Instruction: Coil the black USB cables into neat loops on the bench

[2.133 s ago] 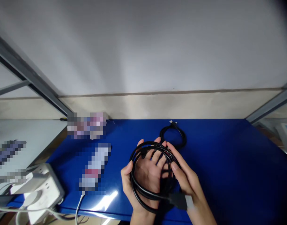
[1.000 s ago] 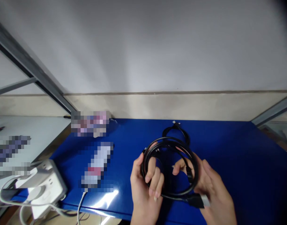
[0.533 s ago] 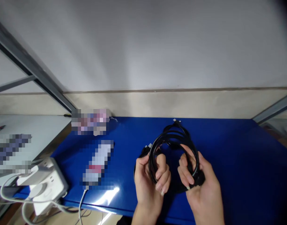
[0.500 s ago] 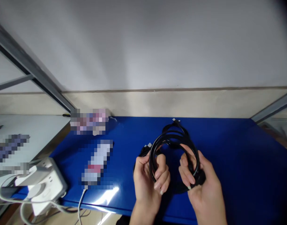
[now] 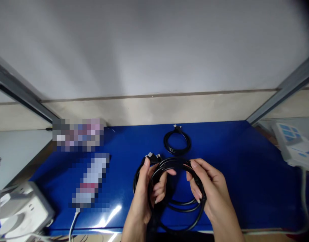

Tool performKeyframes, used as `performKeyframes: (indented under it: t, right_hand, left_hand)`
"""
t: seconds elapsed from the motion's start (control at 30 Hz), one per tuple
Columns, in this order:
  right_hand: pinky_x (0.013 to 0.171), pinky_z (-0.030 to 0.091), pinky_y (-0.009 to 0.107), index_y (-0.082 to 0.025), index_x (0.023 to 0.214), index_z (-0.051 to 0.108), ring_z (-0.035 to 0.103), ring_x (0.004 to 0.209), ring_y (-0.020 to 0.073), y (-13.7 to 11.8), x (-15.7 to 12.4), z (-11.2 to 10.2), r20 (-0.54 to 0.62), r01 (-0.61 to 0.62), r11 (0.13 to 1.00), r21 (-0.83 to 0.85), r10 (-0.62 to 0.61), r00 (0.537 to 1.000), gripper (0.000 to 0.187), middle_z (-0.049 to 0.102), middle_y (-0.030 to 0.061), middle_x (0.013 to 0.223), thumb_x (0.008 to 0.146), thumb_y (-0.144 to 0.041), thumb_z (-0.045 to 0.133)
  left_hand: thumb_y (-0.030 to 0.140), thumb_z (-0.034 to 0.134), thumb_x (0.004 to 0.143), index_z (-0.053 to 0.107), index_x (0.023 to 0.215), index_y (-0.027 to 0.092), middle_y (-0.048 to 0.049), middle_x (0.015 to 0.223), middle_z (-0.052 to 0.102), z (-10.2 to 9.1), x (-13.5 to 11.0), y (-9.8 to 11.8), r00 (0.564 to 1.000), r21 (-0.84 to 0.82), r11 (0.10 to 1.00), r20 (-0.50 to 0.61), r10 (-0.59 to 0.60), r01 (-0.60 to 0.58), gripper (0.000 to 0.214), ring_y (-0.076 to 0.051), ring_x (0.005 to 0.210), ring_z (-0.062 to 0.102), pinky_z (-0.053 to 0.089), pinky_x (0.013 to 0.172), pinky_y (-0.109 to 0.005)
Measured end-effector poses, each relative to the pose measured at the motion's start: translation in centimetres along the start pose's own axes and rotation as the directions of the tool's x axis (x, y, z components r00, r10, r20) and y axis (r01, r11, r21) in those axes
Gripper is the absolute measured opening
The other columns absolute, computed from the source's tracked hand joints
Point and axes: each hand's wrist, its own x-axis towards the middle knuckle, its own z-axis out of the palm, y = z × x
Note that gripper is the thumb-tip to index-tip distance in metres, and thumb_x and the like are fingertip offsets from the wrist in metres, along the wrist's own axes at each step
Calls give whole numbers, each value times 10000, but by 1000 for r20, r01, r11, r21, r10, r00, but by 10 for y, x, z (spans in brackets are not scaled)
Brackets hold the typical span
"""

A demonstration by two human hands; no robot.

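Both my hands hold a coiled black cable (image 5: 178, 205) low over the blue table top (image 5: 240, 168). My left hand (image 5: 148, 188) is closed round the coil's left side, thumb up beside another black cable with silver plugs (image 5: 151, 156) lying under it. My right hand (image 5: 207, 188) grips the coil's right side with curled fingers. A smaller coiled black cable (image 5: 177, 143) lies on the table beyond my hands, apart from them.
A white power strip (image 5: 20, 211) with white leads sits at the table's front left corner. Blurred-out packets lie at the left and back left. A white device with blue buttons (image 5: 293, 144) stands at the right. Metal frame posts rise at both sides; a wall is behind.
I turned the coil from upright to nearly flat and lowered it toward the table, both hands still on it. The camera view shifted right, bringing the white device into sight.
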Motion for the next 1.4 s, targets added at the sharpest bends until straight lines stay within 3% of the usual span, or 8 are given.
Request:
performKeyframes:
  t: [0.2,0.37,0.5,0.67,0.77,0.9,1.03,1.4]
  right_hand:
    - [388,328,186,-173,909,762,447,394,59,-9,-4,5,-15,2,1000,26,-2,1000,415,685,21,670,806,-542,921]
    - [488,486,278,-199,1128,792,593,536,145,-11,-7,5,-38,26,984,177,-20,999,473,797,106,924,837,-567,852]
    - [612,581,349,-221,1339,766,659,678,196,-6,-7,8,52,-7,952,305,-9,999,589,785,127,1112,873,-581,788]
    - [942,616,537,-230,1276,795,756,1073,354,13,-9,22,206,-1,928,371,-81,975,513,789,176,1242,893,-573,789]
    - [881,631,451,-251,1219,800,759,946,272,24,-15,36,207,-24,927,375,-59,977,404,796,117,1110,966,-561,747]
    - [523,474,210,-267,1148,778,506,516,72,27,-21,49,-11,-21,890,456,29,1000,301,669,-20,789,970,-510,782]
    - [421,298,176,-221,982,754,270,442,20,21,-15,44,-136,70,917,392,-17,991,269,482,-82,681,944,-476,830]
    - [403,224,182,-178,1145,812,253,459,42,14,1,22,-85,53,985,163,-40,996,501,375,-100,611,879,-601,854]
  left_hand:
    - [697,655,984,509,668,203,34,462,454,1,3,-7,998,82,996,43,41,-45,604,-75,381,371,292,389,-181]
    - [607,668,1029,582,828,186,136,473,327,15,0,-10,993,-148,984,-66,94,-103,475,-25,359,83,148,340,-146]
    - [537,720,1018,514,745,205,137,496,278,15,1,-8,965,-361,901,-193,180,-240,477,-51,412,43,168,345,-178]
    - [468,634,1082,446,675,225,116,497,228,11,-2,-2,874,-500,734,-401,276,-461,510,-93,435,23,177,355,-240]
    - [401,590,1108,464,669,218,106,518,251,12,-3,-2,842,-518,684,-456,287,-513,491,-99,441,35,194,360,-243]
    - [383,641,1061,616,714,179,113,512,274,10,0,-6,902,-505,759,-343,261,-411,403,-77,440,48,238,358,-202]
    - [323,638,1006,763,972,110,122,493,317,0,6,-10,973,-434,871,-108,205,-231,249,-58,401,69,326,375,-174]
    - [451,630,1064,738,1159,119,123,497,362,-13,15,-8,995,-214,972,-31,95,-99,361,-40,378,75,290,346,-144]
